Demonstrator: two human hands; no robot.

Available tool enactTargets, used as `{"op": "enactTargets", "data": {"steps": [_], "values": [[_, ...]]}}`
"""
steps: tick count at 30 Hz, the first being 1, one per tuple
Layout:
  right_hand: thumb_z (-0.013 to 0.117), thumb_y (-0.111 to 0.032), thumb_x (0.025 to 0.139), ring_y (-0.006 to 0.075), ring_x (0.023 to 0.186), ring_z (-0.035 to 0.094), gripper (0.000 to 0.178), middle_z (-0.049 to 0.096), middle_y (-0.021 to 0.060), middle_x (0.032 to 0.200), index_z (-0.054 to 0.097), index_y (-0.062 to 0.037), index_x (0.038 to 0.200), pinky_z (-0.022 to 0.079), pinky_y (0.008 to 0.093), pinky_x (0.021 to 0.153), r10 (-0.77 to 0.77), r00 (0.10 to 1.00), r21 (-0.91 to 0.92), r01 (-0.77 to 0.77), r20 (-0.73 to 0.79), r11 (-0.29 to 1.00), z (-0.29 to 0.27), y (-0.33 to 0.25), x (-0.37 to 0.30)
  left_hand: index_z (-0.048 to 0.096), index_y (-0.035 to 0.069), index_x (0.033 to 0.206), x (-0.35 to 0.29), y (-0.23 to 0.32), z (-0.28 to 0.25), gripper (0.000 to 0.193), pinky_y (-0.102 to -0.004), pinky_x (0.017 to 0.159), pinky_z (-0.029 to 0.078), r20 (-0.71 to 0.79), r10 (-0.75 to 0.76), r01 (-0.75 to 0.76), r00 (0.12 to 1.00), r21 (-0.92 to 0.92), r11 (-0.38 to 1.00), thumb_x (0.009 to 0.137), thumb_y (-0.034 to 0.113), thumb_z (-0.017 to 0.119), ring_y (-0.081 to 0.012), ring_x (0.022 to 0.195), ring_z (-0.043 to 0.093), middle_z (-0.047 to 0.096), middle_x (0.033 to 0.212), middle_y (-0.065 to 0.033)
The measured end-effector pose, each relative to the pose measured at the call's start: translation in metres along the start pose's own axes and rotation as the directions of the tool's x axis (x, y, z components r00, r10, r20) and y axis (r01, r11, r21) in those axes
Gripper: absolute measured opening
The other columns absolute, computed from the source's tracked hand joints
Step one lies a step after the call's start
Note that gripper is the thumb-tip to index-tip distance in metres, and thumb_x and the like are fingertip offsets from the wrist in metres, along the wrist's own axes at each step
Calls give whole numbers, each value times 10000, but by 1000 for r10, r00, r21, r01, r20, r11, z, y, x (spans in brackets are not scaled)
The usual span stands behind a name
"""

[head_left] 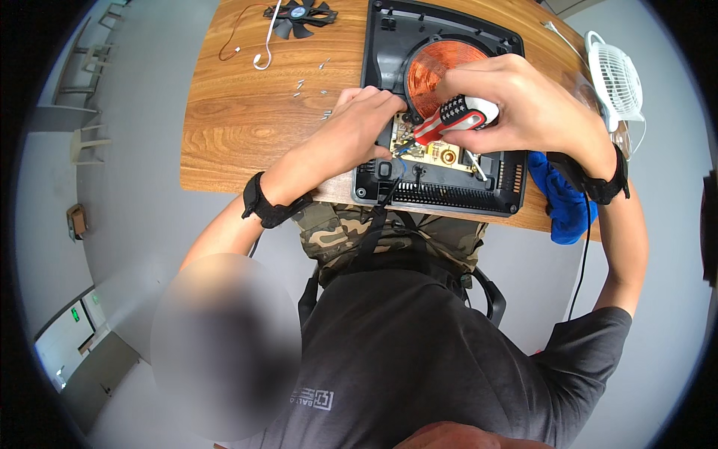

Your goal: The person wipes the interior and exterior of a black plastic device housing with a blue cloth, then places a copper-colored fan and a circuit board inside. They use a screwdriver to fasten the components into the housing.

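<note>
Opened induction cooker (441, 187) at the wooden table's (239, 112) near edge: right hand (523, 105) closed around red-handled screwdriver (456, 116) over its circuit board (434, 150), left hand (366, 120) bracing there, holding nothing; loose screws (310, 82) and fan (299, 16) toward the far-left corner.

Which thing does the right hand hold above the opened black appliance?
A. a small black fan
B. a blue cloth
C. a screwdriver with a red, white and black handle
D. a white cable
C: the right hand wraps around the screwdriver, its tip pointing down to the circuit board.
</note>
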State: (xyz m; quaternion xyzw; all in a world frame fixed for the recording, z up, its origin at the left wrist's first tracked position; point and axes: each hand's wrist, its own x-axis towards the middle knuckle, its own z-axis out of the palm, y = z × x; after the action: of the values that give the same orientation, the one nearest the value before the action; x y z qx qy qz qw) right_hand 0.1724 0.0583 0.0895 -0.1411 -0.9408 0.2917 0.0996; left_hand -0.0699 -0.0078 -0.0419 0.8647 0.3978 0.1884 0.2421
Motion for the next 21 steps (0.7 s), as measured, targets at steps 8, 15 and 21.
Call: {"op": "enactTargets", "data": {"steps": [8, 15, 21], "values": [[783, -165, 784, 400, 839, 635, 312, 620, 210, 847, 621, 46, 947, 517, 435, 747, -9, 1000, -22, 9, -1, 1000, 0, -4, 3, 561, 69, 1268, 0, -1, 1, 699, -415, 1052, 352, -4, 7, -7, 1000, -8, 1000, 657, 148, 891, -291, 1217, 550, 626, 1239, -91], [785, -178, 807, 395, 828, 638, 309, 614, 213, 817, 608, 42, 930, 512, 438, 731, -40, 999, -16, 41, 27, 999, 3, -4, 8, 560, 68, 1277, -1, -2, 1, 704, -416, 1055, 349, -3, 10, -10, 1000, -9, 1000, 665, 158, 894, -300, 1210, 551, 628, 1231, -101], [789, -207, 831, 385, 775, 658, 315, 639, 203, 767, 607, 35, 920, 518, 429, 682, -71, 997, -33, 72, 36, 997, 5, -9, 15, 578, 48, 1242, -2, -2, 5, 683, -414, 1015, 376, -97, 61, -59, 993, 15, 998, 639, 113, 891, -287, 1126, 562, 633, 1129, -93]]}}
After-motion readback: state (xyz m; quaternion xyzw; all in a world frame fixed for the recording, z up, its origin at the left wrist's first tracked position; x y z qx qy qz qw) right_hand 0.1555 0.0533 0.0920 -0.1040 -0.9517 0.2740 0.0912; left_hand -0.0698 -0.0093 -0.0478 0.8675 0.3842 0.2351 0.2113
